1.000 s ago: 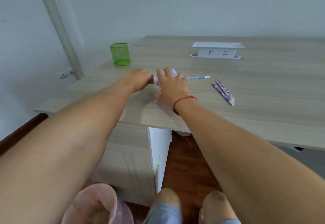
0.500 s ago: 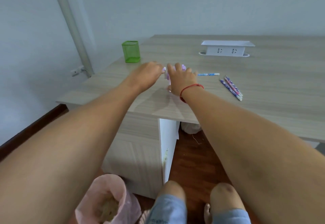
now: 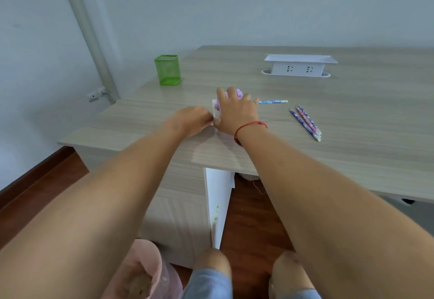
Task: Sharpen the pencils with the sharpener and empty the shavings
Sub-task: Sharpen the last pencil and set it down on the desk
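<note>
Head view: right grip curls over the sharpener, left grip pinches its white end, on the counter.

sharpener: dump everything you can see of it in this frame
The sharpener is a small boxy unit, lilac plastic by its look, with a white left end. It stands on the wooden desk, mostly covered by the right hand, which curls over its top. The left hand meets the white end with bunched fingertips; any crank is hidden. A blue pencil pokes out level on its right.
</note>
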Available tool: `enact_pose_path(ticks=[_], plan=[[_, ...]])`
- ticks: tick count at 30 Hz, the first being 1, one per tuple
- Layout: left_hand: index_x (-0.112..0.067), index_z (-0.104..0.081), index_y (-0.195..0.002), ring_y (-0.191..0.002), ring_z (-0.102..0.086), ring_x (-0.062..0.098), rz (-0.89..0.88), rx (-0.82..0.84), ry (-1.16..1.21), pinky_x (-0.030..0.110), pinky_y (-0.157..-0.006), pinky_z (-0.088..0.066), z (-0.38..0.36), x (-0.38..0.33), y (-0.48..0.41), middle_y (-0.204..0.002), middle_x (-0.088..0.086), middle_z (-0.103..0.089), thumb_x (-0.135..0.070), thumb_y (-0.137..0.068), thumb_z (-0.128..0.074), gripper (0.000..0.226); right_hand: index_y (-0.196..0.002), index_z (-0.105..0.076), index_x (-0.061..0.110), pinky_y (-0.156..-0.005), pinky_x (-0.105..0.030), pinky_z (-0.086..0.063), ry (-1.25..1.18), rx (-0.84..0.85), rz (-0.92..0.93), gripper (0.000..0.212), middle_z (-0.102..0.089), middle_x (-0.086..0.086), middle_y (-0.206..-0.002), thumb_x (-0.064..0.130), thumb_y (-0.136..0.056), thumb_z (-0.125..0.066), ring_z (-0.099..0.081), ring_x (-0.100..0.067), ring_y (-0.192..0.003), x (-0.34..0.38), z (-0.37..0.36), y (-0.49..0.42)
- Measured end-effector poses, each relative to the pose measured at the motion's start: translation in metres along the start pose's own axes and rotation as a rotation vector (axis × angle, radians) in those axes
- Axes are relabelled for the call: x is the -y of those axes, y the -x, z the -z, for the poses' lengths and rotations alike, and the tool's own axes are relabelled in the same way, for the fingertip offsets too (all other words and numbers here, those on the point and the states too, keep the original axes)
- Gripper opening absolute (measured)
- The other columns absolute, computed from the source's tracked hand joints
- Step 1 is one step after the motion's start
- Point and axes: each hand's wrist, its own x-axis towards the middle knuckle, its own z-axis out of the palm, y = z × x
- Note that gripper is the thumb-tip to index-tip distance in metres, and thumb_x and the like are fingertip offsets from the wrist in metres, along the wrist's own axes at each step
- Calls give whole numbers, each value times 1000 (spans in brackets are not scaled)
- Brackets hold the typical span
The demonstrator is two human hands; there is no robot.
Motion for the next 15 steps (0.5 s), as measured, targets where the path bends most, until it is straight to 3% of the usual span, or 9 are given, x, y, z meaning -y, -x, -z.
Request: enact_pose_path(ticks=[4,7,11,15], plan=[[-5,-61,-109,-99,-61,38,32,-64,-135,33,-69,-37,12,3,-22,-110,20,-64,-19,-95,-45,26,-136,-37,17,-104,-59,-33,14,19,8,59,-41,-8,-135,35,-86,-61,-51,-36,-111,-2,1,0],[-6,-64,-103,-97,-62,38,-32,-161,-243,35,-68,-41,25,12,-31,-105,21,-66,-16,-93,-45,24,-132,-39,18,-103,-60,-33,34,-22,-1,49,-43,-7,-131,21,-87,-58,-52,-36,-107,-2,-1,1],[-4,-62,-87,-87,-63,40,-21,-252,-200,39,-63,-43,43,14,-27,-91,22,-66,-17,-95,-42,25,-135,-35,20,-102,-59,-35,43,59,-11,53,-41,-5,-134,20,-88,-59,-50,-37,-112,-2,3,-4],[2,-58,-88,-84,-61,44,-42,-330,-190,43,-64,-43,50,5,-10,-90,27,-63,-19,-100,-38,31,-138,-32,21,-103,-59,-35,54,77,-14,56,-39,-6,-137,23,-89,-59,-49,-39,-115,-2,2,-5]])
